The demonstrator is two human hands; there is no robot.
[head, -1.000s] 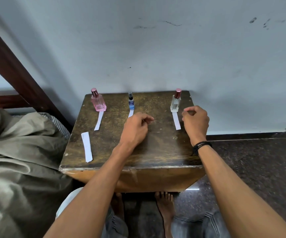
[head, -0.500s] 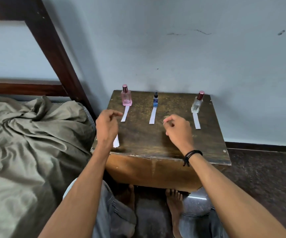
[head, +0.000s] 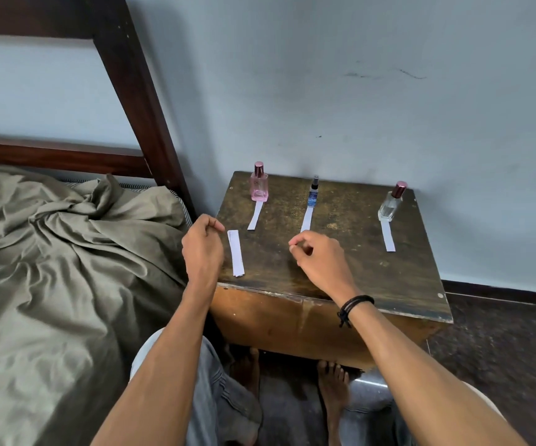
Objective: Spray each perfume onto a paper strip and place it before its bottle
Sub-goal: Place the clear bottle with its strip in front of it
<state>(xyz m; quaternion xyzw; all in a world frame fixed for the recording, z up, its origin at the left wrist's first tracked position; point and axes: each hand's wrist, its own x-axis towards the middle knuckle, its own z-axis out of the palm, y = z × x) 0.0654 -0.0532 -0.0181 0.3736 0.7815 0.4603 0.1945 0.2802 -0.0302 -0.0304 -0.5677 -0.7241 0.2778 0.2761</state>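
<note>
Three perfume bottles stand along the back of a small wooden table (head: pixel 389 284): a pink bottle (head: pixel 259 185), a slim blue bottle (head: pixel 313 194) and a clear bottle (head: pixel 391 203) with a dark red cap. A white paper strip lies in front of each: the pink bottle's strip (head: pixel 255 216), the blue bottle's strip (head: pixel 306 219), the clear bottle's strip (head: pixel 387 235). A spare strip (head: pixel 236 252) lies near the table's left edge. My left hand (head: pixel 203 249) hovers just left of the spare strip, fingers loosely curled, holding nothing. My right hand (head: pixel 321 262) hovers over the table's middle, fingers loosely curled and empty.
A bed with a crumpled olive sheet (head: pixel 67 268) lies to the left, with a dark wooden bed frame (head: pixel 138 98) behind it. A pale wall (head: pixel 357 91) backs the table. Bare feet (head: pixel 331 381) rest on the dark floor under the table.
The view has swung left, bringing the bed into sight. Both hands have drawn back from the middle and right strips toward the table's left and centre, holding nothing.
</note>
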